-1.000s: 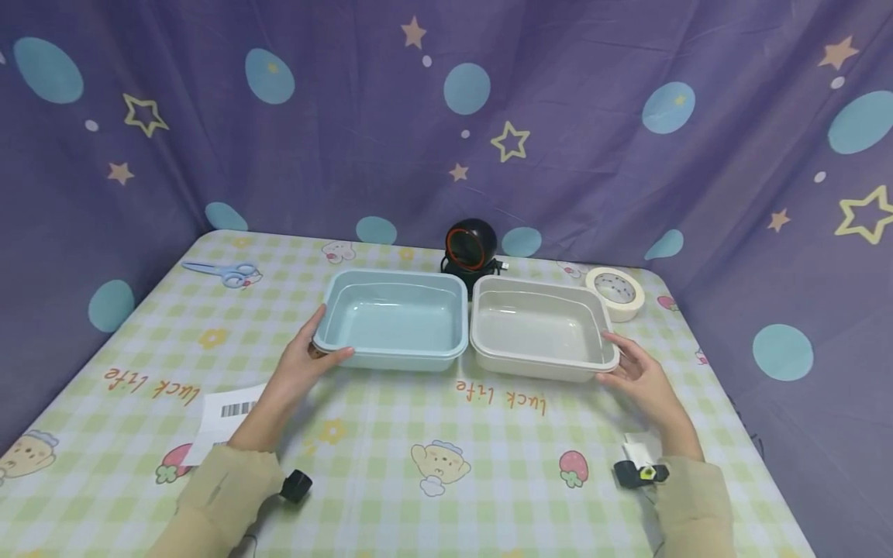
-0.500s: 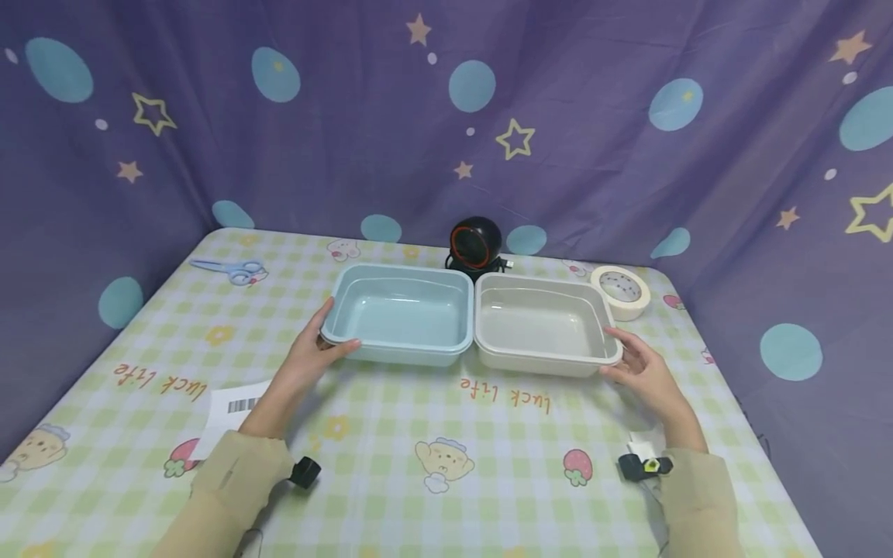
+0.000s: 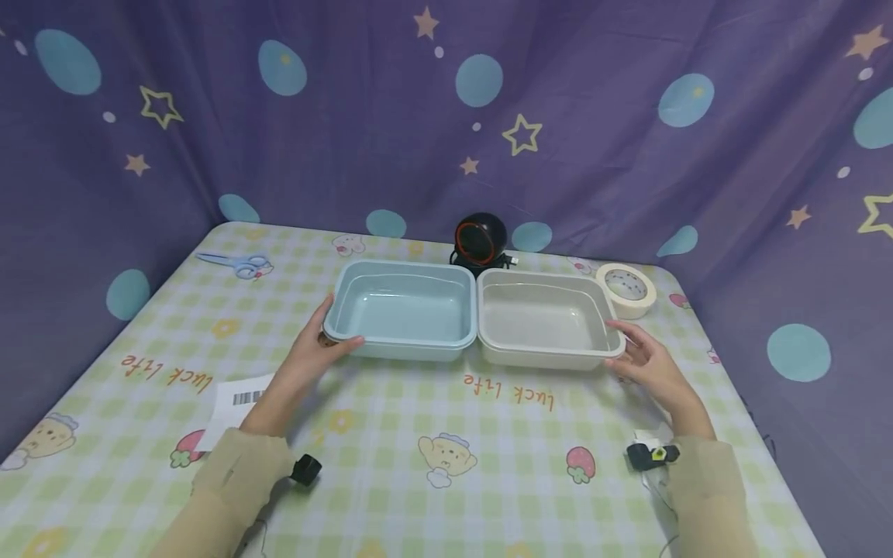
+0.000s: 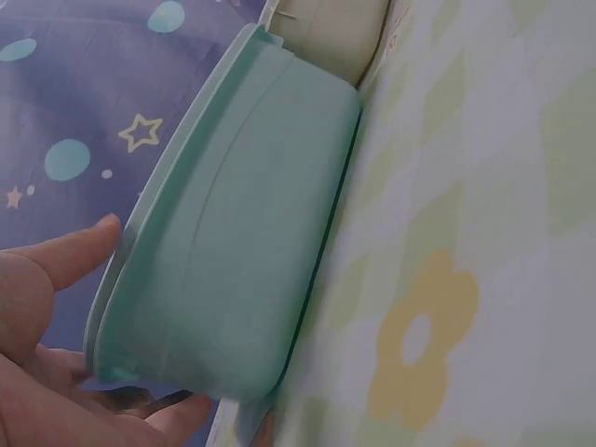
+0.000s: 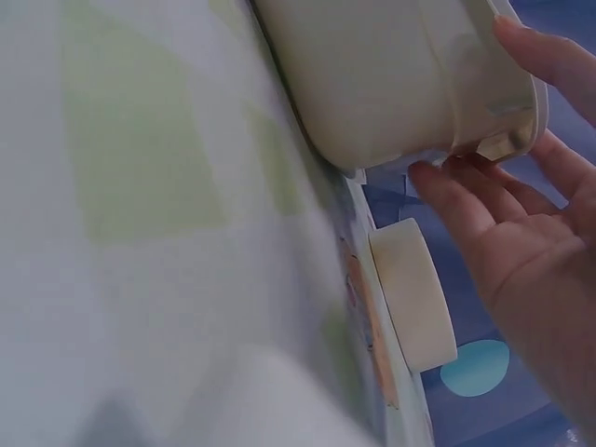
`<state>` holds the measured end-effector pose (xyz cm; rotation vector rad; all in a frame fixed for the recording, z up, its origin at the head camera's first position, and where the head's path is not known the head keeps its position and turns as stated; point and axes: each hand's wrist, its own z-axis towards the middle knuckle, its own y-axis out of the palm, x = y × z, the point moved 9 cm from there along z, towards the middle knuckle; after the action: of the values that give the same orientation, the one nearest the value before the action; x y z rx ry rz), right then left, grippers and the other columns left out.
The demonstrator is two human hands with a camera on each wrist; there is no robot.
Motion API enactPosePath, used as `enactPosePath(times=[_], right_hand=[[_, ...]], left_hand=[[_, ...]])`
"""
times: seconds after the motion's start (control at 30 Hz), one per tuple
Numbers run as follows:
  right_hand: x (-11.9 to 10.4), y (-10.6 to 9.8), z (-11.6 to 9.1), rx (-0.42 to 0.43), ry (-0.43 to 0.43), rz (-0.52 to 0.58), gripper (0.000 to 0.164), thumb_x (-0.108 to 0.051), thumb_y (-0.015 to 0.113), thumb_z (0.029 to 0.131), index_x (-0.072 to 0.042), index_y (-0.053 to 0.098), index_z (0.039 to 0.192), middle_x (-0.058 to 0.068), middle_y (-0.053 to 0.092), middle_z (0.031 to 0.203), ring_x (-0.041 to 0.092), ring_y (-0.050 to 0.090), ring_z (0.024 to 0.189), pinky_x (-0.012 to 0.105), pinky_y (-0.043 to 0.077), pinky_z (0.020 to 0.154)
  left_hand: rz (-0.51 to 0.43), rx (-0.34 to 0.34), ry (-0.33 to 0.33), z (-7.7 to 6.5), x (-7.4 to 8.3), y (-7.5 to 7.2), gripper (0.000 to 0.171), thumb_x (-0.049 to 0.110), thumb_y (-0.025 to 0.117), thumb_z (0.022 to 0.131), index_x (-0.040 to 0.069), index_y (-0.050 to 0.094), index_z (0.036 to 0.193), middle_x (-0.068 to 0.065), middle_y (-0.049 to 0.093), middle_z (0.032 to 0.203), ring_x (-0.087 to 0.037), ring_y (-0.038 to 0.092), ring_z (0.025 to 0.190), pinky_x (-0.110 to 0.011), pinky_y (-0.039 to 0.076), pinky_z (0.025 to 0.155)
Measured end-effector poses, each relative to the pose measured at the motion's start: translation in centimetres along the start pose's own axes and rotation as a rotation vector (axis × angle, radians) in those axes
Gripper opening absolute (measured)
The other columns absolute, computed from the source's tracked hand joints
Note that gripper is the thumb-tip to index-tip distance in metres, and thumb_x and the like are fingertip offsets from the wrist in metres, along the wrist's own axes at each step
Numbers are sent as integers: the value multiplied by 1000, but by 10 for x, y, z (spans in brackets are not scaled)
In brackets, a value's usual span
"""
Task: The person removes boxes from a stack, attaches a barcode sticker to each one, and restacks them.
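Note:
A light blue plastic bin (image 3: 405, 310) and a light grey plastic bin (image 3: 544, 318) stand upright side by side on the table, rims touching or nearly so. Nothing lies in either. My left hand (image 3: 307, 358) holds the blue bin's left end, its thumb at the near rim. In the left wrist view, the other fingers reach under the rim at the end wall. My right hand (image 3: 649, 364) holds the grey bin's right end. The right wrist view shows the thumb on the rim and the fingers (image 5: 452, 200) bent against the end wall. Some fingertips are hidden.
Behind the bins stands a black round device (image 3: 480, 240) with an orange ring and a cable. A masking tape roll (image 3: 625, 291) lies at the back right, blue scissors (image 3: 240, 264) at the back left. A barcode sheet (image 3: 226, 411) lies partly under the left forearm.
The blue bin has slid slightly right and away, narrowing the gap to the grey bin. The grey bin has also shifted slightly away. Both hands keep their places; the head view has moved a little.

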<state>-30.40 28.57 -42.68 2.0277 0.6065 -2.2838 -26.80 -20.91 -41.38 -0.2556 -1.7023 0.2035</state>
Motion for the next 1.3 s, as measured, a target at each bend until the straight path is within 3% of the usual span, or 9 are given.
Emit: enactPosePath(times=[0.07, 0.2, 0.3, 0.47, 0.63, 0.87, 1.0, 1.13, 1.3], right_hand=[[-1, -1, 1, -8, 5, -8, 74, -1, 66, 88, -11, 28, 151, 13, 27, 158, -8, 48, 123, 10, 50, 88], [-8, -5, 0, -9, -29, -9, 82, 3, 65, 88, -13, 20, 154, 13, 17, 162, 2, 33, 141, 8, 44, 96], [-15, -10, -2, 1, -87, 3, 80, 6, 63, 88, -9, 20, 154, 12, 18, 162, 7, 27, 147, 7, 40, 100], [-29, -14, -7, 33, -162, -25, 75, 7, 60, 90, -7, 23, 153, 5, 25, 161, -2, 29, 143, 7, 37, 103], [-45, -13, -11, 62, -219, -25, 73, 11, 60, 89, -4, 26, 151, 6, 25, 161, -6, 31, 141, 6, 34, 105], [-68, -14, -22, 69, -327, 12, 68, 17, 55, 88, 3, 27, 149, 5, 30, 159, -3, 34, 140, 7, 33, 107], [-72, -15, -25, 64, -359, 32, 67, 19, 53, 88, 6, 27, 148, 4, 33, 158, -3, 35, 140, 8, 33, 108], [-73, -13, -27, 61, -376, 55, 65, 21, 51, 87, 8, 28, 147, 3, 35, 157, -2, 37, 139, 9, 33, 109], [-74, -10, -29, 52, -394, 98, 65, 22, 51, 86, 7, 30, 146, 2, 38, 155, 0, 39, 139, 10, 33, 109]], left_hand=[[-3, 3, 5, -4, -1, -8, 98, 26, 65, 93, 25, -11, 155, -11, -6, 164, -38, 13, 149, -51, 27, 117], [69, 49, 34, -15, 1, -36, 95, 31, 63, 94, 23, -9, 155, -9, -6, 164, -40, 14, 148, -57, 28, 115], [146, 65, 48, -25, 1, -58, 89, 34, 61, 95, 18, -3, 156, -10, 0, 164, -42, 16, 147, -59, 28, 114], [290, 33, 52, -36, -3, -83, 76, 35, 58, 97, 4, 18, 154, -22, 20, 159, -46, 27, 142, -59, 31, 111], [400, 12, -19, -45, -19, -98, 62, 30, 54, 100, -6, 33, 146, -31, 36, 148, -49, 39, 133, -59, 37, 104], [581, 46, -24, -55, -36, -119, 54, 25, 55, 99, -13, 43, 136, -35, 48, 136, -52, 49, 120, -58, 45, 95], [622, 60, -65, -57, -45, -130, 50, 22, 59, 96, -15, 49, 128, -36, 56, 124, -50, 55, 111, -52, 50, 86], [658, 43, -114, -57, -55, -138, 44, 20, 65, 91, -14, 56, 117, -30, 64, 106, -39, 60, 96, -37, 49, 75], [718, 3, -149, -57, -67, -142, 34, 20, 71, 86, -9, 61, 102, -17, 62, 91, -22, 53, 83, -28, 42, 67]])
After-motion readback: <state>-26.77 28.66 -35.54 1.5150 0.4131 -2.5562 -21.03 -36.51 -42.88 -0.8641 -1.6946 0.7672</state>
